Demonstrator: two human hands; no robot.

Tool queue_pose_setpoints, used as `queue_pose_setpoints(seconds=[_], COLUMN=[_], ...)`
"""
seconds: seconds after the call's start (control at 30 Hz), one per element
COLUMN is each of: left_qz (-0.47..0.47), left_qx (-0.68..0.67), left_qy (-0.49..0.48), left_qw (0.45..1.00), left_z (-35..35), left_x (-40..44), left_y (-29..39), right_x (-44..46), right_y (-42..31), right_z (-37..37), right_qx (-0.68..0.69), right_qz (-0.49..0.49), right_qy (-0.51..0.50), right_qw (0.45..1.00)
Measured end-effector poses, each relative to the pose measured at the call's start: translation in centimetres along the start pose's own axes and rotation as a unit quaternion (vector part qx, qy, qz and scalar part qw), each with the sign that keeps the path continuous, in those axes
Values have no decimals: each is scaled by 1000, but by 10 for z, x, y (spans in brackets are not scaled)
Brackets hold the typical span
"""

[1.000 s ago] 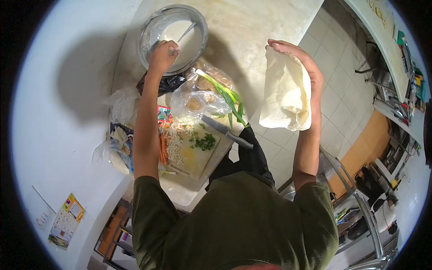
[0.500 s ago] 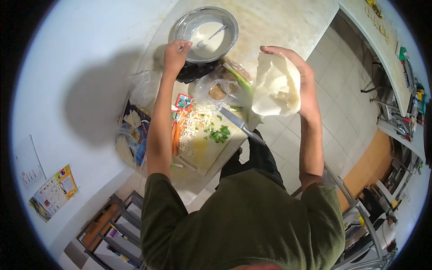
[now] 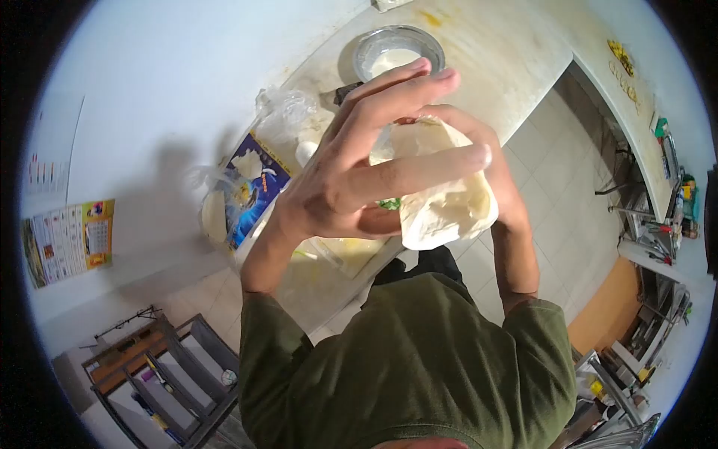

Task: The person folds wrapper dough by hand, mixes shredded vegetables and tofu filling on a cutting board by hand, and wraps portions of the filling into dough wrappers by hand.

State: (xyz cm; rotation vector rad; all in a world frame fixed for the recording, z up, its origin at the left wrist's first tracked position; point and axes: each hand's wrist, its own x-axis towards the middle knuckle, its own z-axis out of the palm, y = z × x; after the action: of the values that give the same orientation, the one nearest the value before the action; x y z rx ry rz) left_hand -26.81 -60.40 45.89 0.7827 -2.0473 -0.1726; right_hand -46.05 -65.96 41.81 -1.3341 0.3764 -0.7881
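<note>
A pale, thin folded sheet (image 3: 447,213), like dough or a wrapper, hangs in my right hand (image 3: 497,168), whose fingers curl round its far edge and side. Nearer the camera, my left hand (image 3: 348,172) has its fingers spread across the front of the sheet, with nothing seen in its grasp; whether it touches the sheet is unclear. Beyond both hands stands a metal bowl (image 3: 364,54) of white liquid (image 3: 393,60). A bit of chopped greens (image 3: 389,203) shows between the left fingers. My left hand hides most of the cutting board.
Clear plastic bags (image 3: 284,112) and a blue printed packet (image 3: 258,191) lie along the wall side of the table (image 3: 486,67). A dark rack (image 3: 168,374) stands at the lower left. Tiled floor (image 3: 553,172) shows on the right.
My left hand has left the bowl and come back toward the camera, in front of the sheet. The view has shifted, and the knife and shredded vegetables are now hidden.
</note>
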Motion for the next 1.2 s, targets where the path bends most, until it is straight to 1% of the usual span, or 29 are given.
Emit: queue_pose_setpoints(seconds=[0.03,0.07,0.1,0.17,0.2,0.3,0.33,0.43,0.47,0.53,0.57,0.63,0.7,0.73,0.83,0.87,0.93,1.0,1.07,1.17,1.2], left_qz=[-5,9,23,24,16,-8,27,28,30,5,9,16,39,45,33,25,9,14,31,73,62], left_qx=[-8,14,36,23,12,-27,11,15,27,14,16,22,40,41,48,54,63,79,118,216,230], left_qy=[-2,-9,-15,-35,-23,-27,-10,18,31,106,129,174,186,179,199,187,162,179,183,170,162], left_qw=[1000,1000,999,999,1000,999,1000,999,999,994,992,984,981,982,978,981,985,981,975,959,958], left_z=[-7,-15,-24,-42,-47,-70,-69,-75,-77,-74,-76,-78,-86,-89,-90,-93,-101,-102,-102,-104,-105], left_x=[-4,-11,-18,-29,-38,-55,-64,-86,-93,-105,-110,-120,-126,-130,-134,-136,-140,-145,-147,-151,-151], left_y=[11,19,26,44,53,87,87,108,115,130,133,137,141,142,153,157,166,172,178,188,192], right_x=[-4,-9,-13,-21,-26,-35,-38,-42,-43,-47,-49,-52,-53,-54,-55,-55,-56,-57,-54,-55,-55], right_y=[-4,-5,-7,-10,-9,-1,-3,-4,-8,-14,-16,-17,-19,-21,-19,-18,-20,-21,-18,-17,-17], right_z=[14,28,42,65,73,99,108,132,137,151,156,167,175,179,186,189,196,200,201,205,207], right_qx=[-15,-27,-27,-25,-32,-54,-52,-26,-43,-28,-21,-45,-59,-62,-55,-50,-36,-32,-37,-35,-39], right_qz=[6,-22,-20,-16,2,-2,-10,-16,-40,-15,-3,-28,-47,-52,-63,-65,-49,-44,-52,-50,-51], right_qy=[-10,-10,-20,-40,-59,-82,-79,-92,-110,-112,-114,-118,-121,-123,-128,-128,-127,-133,-146,-146,-145], right_qw=[1000,999,999,999,998,995,995,995,992,993,993,992,990,989,988,988,990,990,987,987,987])
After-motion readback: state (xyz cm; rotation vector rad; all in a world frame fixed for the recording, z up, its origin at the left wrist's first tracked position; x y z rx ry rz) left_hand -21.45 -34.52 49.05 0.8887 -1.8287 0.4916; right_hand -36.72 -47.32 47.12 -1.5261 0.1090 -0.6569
